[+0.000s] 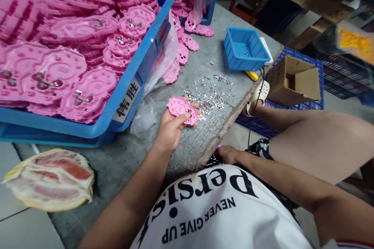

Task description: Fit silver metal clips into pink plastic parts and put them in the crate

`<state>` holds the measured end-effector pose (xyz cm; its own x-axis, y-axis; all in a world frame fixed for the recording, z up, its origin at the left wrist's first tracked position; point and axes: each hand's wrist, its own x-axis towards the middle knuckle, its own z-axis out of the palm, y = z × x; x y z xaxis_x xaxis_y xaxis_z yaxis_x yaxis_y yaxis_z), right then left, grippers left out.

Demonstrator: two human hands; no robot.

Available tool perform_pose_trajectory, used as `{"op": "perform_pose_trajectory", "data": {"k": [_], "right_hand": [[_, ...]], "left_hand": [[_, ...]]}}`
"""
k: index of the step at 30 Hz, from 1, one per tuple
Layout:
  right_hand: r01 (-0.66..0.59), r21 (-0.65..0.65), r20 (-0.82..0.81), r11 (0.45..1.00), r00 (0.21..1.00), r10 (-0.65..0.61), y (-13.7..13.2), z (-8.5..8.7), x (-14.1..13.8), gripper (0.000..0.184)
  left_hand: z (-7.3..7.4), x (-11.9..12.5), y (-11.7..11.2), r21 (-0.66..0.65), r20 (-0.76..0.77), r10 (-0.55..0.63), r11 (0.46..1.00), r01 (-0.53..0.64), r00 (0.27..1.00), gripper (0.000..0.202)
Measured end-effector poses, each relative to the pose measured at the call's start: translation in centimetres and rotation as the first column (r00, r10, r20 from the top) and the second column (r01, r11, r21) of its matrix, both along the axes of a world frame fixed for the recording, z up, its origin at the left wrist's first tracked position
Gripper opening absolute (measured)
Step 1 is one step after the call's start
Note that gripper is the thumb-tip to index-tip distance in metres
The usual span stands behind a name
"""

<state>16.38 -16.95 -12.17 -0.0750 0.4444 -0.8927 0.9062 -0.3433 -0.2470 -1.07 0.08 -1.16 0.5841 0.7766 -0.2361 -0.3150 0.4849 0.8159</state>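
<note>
My left hand (172,128) grips a pink plastic panel (181,109) over the table, thumb pressed on its face near a small metal piece. Just beyond the fingertips lies a scatter of small shiny metal pieces (209,103). Low by my lap, beside the table edge, my right hand (228,154) is curled, its fingers mostly hidden. A bit of purple-pink shows at its fingertips, too small to name. To the left, a large blue crate (137,62) is heaped with similar pink panels (62,68), several bearing metal pieces.
A small blue bin (247,52) stands near the table's far right corner, with a yellow-handled object (251,75) by it. Loose pink panels (189,42) spill from a plastic bag. A cut pomelo (52,179) lies front left. An open cardboard box (292,79) sits beyond the edge.
</note>
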Motion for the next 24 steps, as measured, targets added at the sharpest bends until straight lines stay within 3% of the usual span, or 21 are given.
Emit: {"op": "perform_pose_trajectory", "data": {"k": [5,15,24], "right_hand": [[-0.012,-0.014,0.068,1.000,0.998,0.013,0.2,-0.1,0.5,0.025],[0.064,0.063,0.205,0.996,0.976,-0.076,-0.1,-0.6,1.3,0.032],[0.103,0.069,0.213,0.992,0.970,-0.115,0.7,-1.1,1.8,0.034]], "left_hand": [[0.0,0.0,0.0,0.005,-0.005,-0.002,1.000,0.002,1.000,0.068],[0.3,-0.1,0.0,-0.022,-0.022,0.012,1.000,-0.013,1.000,0.069],[0.1,-0.1,0.1,-0.023,-0.019,0.015,1.000,-0.016,1.000,0.071]]}}
